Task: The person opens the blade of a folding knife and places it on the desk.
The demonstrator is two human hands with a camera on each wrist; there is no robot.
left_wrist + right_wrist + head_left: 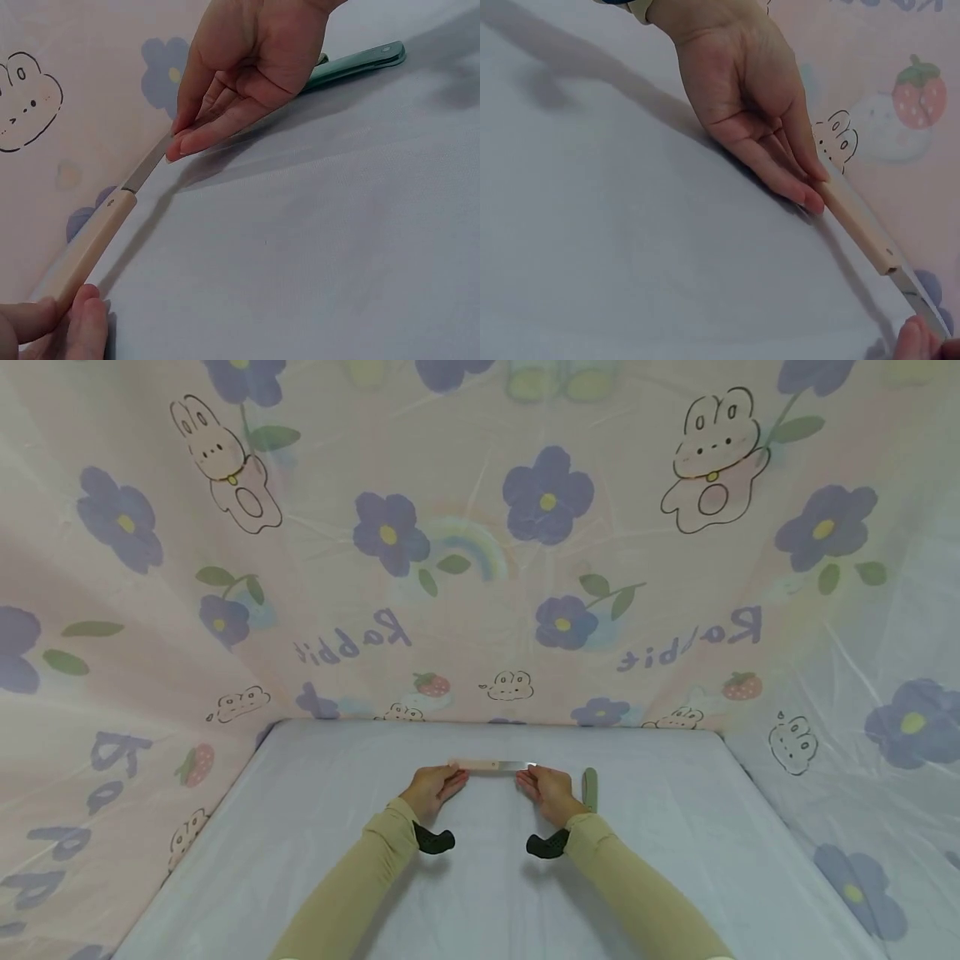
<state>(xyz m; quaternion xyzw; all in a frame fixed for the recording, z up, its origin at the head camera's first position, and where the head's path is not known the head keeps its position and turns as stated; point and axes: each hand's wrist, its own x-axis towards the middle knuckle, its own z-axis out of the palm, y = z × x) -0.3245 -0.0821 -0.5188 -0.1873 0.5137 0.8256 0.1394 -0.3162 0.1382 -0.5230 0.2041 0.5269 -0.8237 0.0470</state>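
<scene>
Knife over worktop: left hand pinches handle at 9 o'clock, right hand pinches blade at 3. Best pinch flats only, avoiding the edge.

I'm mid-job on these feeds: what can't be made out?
Knife: tip hidden by the right hand, left wrist view.
Handle: butt end covered by the left hand, right wrist view.
Green tool: one end behind the right hand, left wrist view.
Right hand: mostly cut off by the lower right corner, right wrist view.
</scene>
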